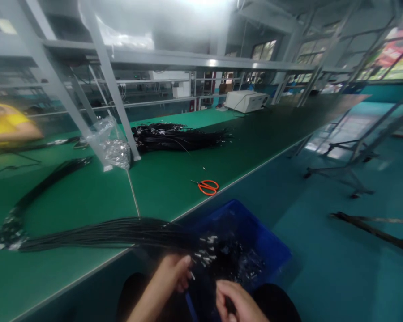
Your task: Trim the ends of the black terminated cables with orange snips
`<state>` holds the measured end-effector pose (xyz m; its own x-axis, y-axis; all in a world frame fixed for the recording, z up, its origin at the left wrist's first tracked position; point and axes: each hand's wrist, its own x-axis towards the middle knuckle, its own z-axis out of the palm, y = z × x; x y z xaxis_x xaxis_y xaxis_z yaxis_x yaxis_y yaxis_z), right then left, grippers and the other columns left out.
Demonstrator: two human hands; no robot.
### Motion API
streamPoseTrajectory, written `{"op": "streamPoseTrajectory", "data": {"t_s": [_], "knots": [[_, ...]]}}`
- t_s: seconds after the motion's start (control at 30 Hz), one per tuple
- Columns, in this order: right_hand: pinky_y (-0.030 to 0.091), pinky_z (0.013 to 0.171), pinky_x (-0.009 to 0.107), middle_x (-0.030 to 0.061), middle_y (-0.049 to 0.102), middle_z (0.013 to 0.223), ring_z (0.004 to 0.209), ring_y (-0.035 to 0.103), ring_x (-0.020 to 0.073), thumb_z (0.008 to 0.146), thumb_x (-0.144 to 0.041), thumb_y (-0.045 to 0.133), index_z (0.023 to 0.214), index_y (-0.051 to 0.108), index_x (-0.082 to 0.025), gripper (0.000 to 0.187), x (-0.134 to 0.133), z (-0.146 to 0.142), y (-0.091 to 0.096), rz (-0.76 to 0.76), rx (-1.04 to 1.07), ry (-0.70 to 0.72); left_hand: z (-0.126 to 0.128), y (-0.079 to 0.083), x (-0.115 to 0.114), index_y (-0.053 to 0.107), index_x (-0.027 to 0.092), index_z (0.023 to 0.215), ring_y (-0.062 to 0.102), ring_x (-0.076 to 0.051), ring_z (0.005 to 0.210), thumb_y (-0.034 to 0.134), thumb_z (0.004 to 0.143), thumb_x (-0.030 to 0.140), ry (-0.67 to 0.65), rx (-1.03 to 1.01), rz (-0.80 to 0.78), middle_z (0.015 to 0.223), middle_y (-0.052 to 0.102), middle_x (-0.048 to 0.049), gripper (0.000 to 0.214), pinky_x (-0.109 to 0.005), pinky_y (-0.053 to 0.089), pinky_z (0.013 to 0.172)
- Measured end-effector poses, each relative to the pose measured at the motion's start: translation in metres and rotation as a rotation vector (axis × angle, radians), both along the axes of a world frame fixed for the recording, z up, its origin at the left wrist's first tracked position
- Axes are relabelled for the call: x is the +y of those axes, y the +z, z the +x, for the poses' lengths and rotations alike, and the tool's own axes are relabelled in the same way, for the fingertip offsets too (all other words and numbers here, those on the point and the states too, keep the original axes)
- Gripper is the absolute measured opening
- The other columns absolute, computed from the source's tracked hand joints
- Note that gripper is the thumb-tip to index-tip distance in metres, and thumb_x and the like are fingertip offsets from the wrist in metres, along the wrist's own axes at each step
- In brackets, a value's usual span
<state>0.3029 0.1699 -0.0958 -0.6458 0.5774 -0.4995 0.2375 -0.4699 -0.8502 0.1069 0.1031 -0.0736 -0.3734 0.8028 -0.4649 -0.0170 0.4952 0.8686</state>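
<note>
My left hand (175, 273) is closed in a pinch beside the bundle of black cables (117, 232), with a small pale cable end showing at its fingertips. To its right, my right hand (237, 300) has its fingers curled; what they hold, if anything, is hidden. Both hands are over the near side of a blue bin (272, 243), which contains dark pieces and small shiny ones. The cable bundle runs from the green table over its edge, and its pale-tipped ends (206, 257) hang above the bin.
Orange-handled scissors (208, 187) lie near the table edge. Behind them is another heap of black cables (181, 137). A clear bag of shiny parts (117, 153) leans by a shelf post (116, 85). Far left, a person in a yellow top (8, 123) is at the table.
</note>
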Motion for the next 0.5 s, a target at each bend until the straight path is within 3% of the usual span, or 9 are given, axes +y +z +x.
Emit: {"op": "streamPoseTrajectory", "data": {"t_s": [0.07,0.17,0.27,0.37,0.43,0.5], "knots": [[0.033,0.039,0.021,-0.0084,0.046,0.053,0.038,0.038,0.0070,0.092,-0.042,0.046,0.073,0.057,-0.017,0.033,0.020,0.004,-0.023,-0.033,-0.121,-0.051,-0.001,0.011,-0.011,0.059,0.017,0.066,0.056,-0.017,0.049,0.056,0.074,0.042,-0.047,0.147,-0.045,0.060,0.063,-0.0038,0.026,-0.026,0.040,0.047],[0.048,0.048,0.025,-0.0016,0.062,0.076,0.052,0.056,0.0101,0.092,-0.040,0.049,0.095,0.059,-0.015,0.026,0.061,0.008,-0.049,-0.005,-0.291,-0.099,-0.006,0.035,-0.030,0.065,0.022,0.080,0.063,-0.022,0.074,0.058,0.076,0.028,-0.114,0.455,-0.026,0.078,0.068,-0.0040,0.010,-0.029,0.044,0.066],[0.055,0.066,0.036,0.0049,0.065,0.100,0.077,0.064,0.0177,0.090,-0.034,0.054,0.107,0.058,-0.016,0.025,0.105,0.012,-0.057,0.093,-0.429,-0.103,-0.020,0.056,-0.038,0.063,0.025,0.105,0.061,-0.023,0.097,0.051,0.083,0.023,-0.270,0.952,0.079,0.105,0.067,-0.0062,0.025,-0.032,0.047,0.082],[0.053,0.077,0.043,0.0074,0.060,0.116,0.094,0.062,0.0231,0.089,-0.030,0.057,0.115,0.056,-0.018,0.028,0.138,0.012,-0.059,0.252,-0.545,-0.089,-0.040,0.064,-0.027,0.049,0.026,0.129,0.043,-0.030,0.124,0.060,0.071,0.009,-0.346,1.340,0.120,0.132,0.055,-0.0090,0.061,-0.046,0.036,0.101],[0.052,0.080,0.045,0.0081,0.058,0.120,0.098,0.061,0.0242,0.089,-0.029,0.057,0.117,0.055,-0.018,0.030,0.149,0.010,-0.063,0.355,-0.602,-0.075,-0.052,0.064,-0.014,0.041,0.026,0.137,0.028,-0.032,0.134,0.061,0.065,0.003,-0.423,1.440,0.089,0.144,0.041,-0.0107,0.078,-0.050,0.023,0.108],[0.052,0.081,0.046,0.0085,0.057,0.122,0.099,0.060,0.0245,0.089,-0.029,0.057,0.118,0.054,-0.019,0.031,0.149,0.009,-0.069,0.438,-0.636,-0.053,-0.060,0.061,0.000,0.041,0.024,0.137,0.023,-0.031,0.137,0.056,0.068,0.001,-0.483,1.436,0.057,0.147,0.036,-0.0119,0.074,-0.050,0.016,0.110]]}}
